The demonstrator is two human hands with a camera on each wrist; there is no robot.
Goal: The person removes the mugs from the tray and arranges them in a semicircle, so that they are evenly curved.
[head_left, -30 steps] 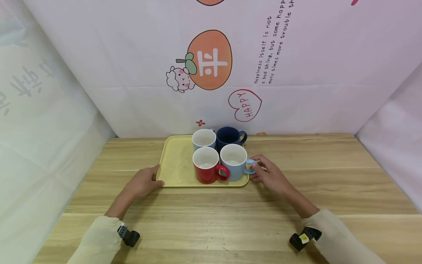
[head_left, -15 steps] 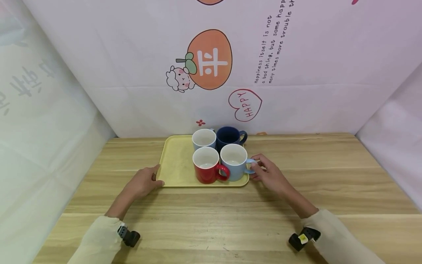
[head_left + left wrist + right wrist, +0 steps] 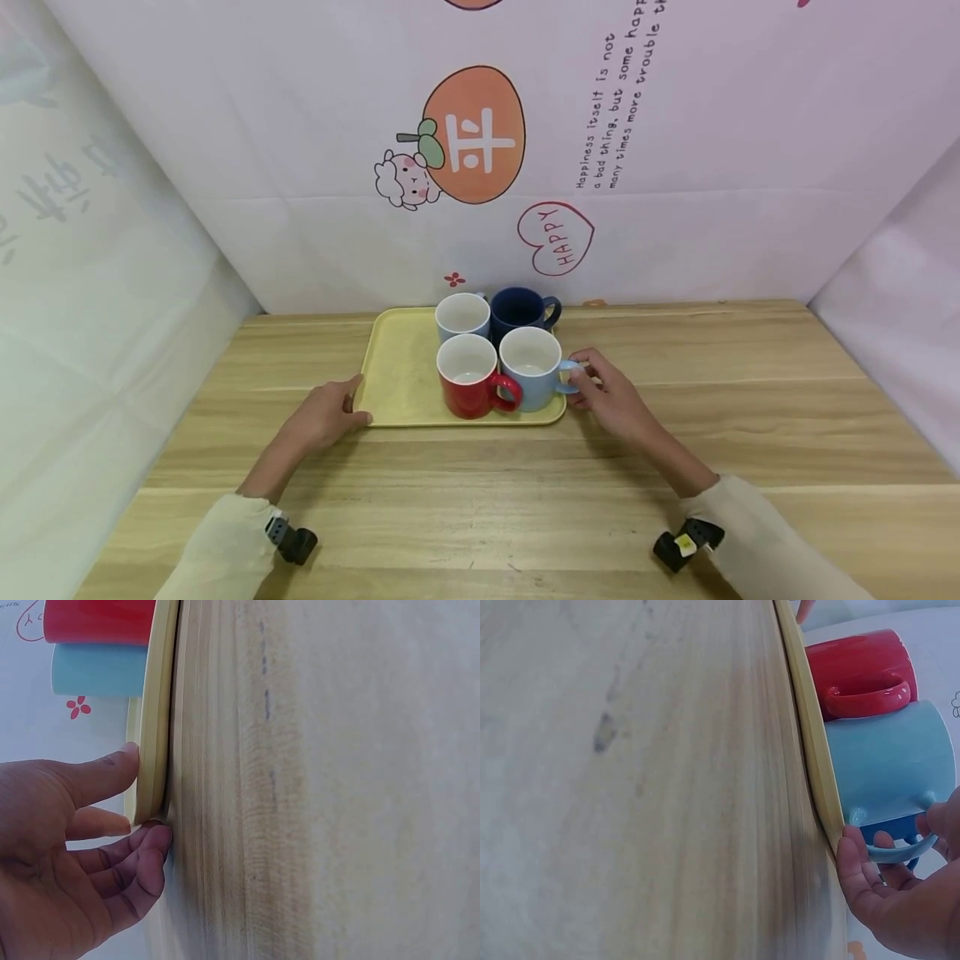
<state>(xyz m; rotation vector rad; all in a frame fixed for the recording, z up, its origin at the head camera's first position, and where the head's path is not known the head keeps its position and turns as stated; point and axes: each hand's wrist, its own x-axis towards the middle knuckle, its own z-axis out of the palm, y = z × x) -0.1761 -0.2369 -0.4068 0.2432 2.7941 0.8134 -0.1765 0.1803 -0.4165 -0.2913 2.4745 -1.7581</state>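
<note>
A yellow tray (image 3: pixel 397 379) lies on the wooden table, with several mugs grouped on its right part. My left hand (image 3: pixel 324 414) grips the tray's near left corner; in the left wrist view the thumb (image 3: pixel 112 772) lies on the rim and the fingers curl at the corner. My right hand (image 3: pixel 611 400) holds the handle of the light blue mug (image 3: pixel 534 379), which stands upright at the near right. In the right wrist view some of its fingers (image 3: pixel 855 874) also touch the tray's edge. The red mug (image 3: pixel 468 387) stands left of it, handle to the right.
Behind these stand a pale blue mug (image 3: pixel 462 317) with a white inside, partly hidden, and a dark blue mug (image 3: pixel 517 310) with its handle to the right. A printed white cloth (image 3: pixel 337 250) hangs just behind the wooden table (image 3: pixel 465 500).
The hands, tray and mugs keep their places. Only a slight shift of the head view shows.
</note>
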